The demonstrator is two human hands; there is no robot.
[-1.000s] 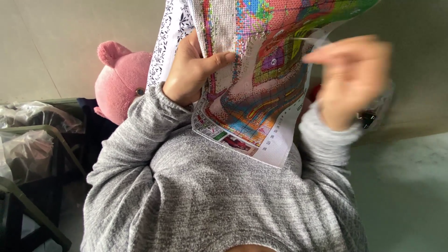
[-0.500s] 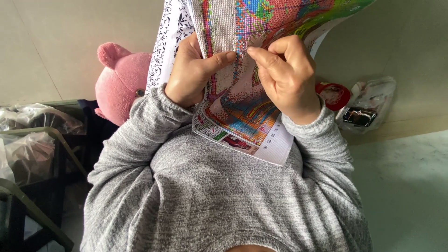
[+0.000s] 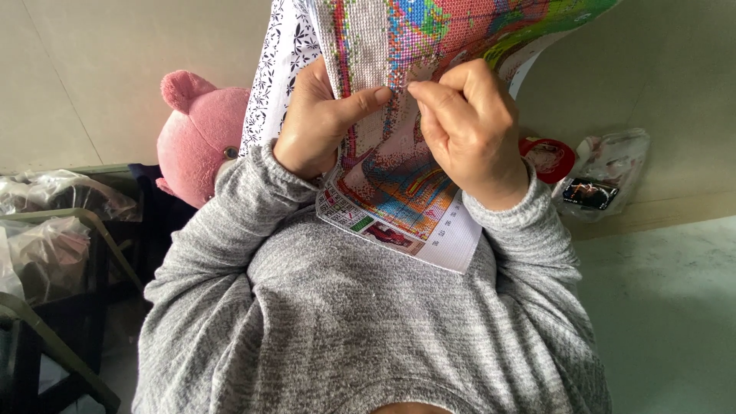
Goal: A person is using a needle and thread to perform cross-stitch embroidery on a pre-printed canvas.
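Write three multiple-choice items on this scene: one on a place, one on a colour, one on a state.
1. Where is the plush bear?
A. on the person's lap
B. left of the left hand, by the wall
C. on top of the canvas

2. What colour is the sweater?
A. grey
B. blue
C. green

3. What is the right hand doing?
A. lying flat on the floor
B. gripping the bear
C. pinching at the canvas

Answers:
1 B: the bear shows left of the left sleeve, against the wall.
2 A: both sleeves and the body are heathered grey.
3 C: its fingertips meet on the stitched cloth, next to the left thumb.
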